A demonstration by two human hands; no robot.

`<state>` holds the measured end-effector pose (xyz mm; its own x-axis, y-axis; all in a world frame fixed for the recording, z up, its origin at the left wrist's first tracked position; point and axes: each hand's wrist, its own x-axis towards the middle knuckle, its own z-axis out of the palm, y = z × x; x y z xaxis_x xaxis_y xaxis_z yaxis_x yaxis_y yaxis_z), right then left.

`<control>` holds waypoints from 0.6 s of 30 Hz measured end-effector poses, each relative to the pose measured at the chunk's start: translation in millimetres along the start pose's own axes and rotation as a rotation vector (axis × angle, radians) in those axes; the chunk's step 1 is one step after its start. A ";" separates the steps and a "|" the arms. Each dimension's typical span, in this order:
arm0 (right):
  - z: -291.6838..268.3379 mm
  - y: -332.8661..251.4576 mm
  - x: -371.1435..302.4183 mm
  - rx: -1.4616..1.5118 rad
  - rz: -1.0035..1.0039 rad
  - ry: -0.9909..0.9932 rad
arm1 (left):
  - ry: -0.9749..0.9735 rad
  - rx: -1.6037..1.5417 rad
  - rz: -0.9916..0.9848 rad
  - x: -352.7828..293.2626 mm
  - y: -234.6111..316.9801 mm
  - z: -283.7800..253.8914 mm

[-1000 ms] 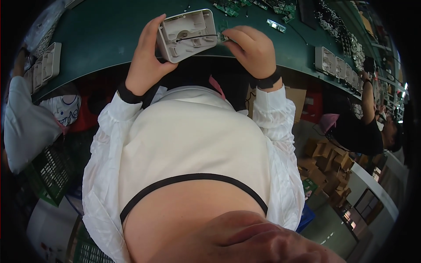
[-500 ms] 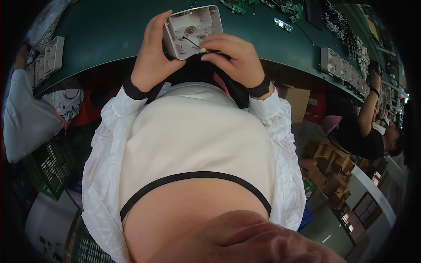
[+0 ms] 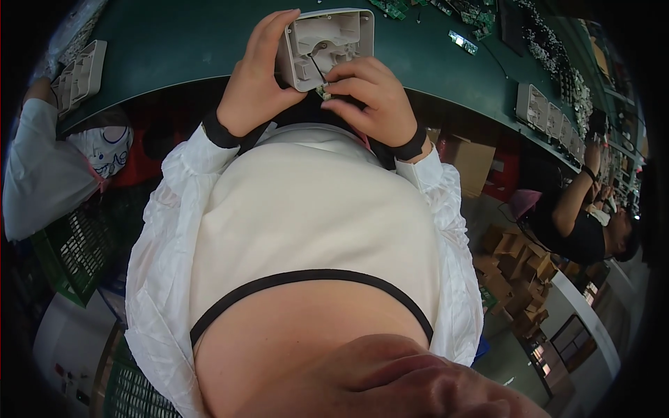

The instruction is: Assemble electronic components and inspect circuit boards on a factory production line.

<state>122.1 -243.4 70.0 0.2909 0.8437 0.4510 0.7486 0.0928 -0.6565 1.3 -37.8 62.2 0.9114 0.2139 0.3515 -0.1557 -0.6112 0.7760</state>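
White case (image 3: 333,29): being clasped between thumb and fingers of left hand (image 3: 249,97), at near edge of green table (image 3: 188,42); with right hand (image 3: 380,106), pinching small part (image 3: 323,93) just beside lower rim, near black wire (image 3: 317,67).

At upper centre, the right hand (image 3: 376,101) partly hid the grey housing (image 3: 331,29) and a piece (image 3: 323,92) too small to identify; the top edge cropped green boards (image 3: 392,8).

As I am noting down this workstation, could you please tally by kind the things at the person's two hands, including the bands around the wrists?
Pale housing in the left hand: 1
Black wire: 1
Small part in the right hand: 1
Black wristbands: 2
Total: 5
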 end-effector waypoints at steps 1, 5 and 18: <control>0.5 -2.1 0.5 -0.032 -0.015 0.000 | 0.002 0.003 0.000 0.0 -1.1 -0.6; 5.4 -3.1 0.5 -0.057 0.011 0.023 | -0.002 0.008 0.001 1.1 -2.1 -1.2; 10.4 4.3 10.3 0.031 0.150 0.028 | -0.011 -0.152 -0.201 0.5 -8.1 -1.2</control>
<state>122.2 -228.9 65.6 0.4150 0.8345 0.3624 0.6770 -0.0172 -0.7358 2.6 -31.8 56.6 0.9340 0.3104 0.1771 -0.0257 -0.4359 0.8996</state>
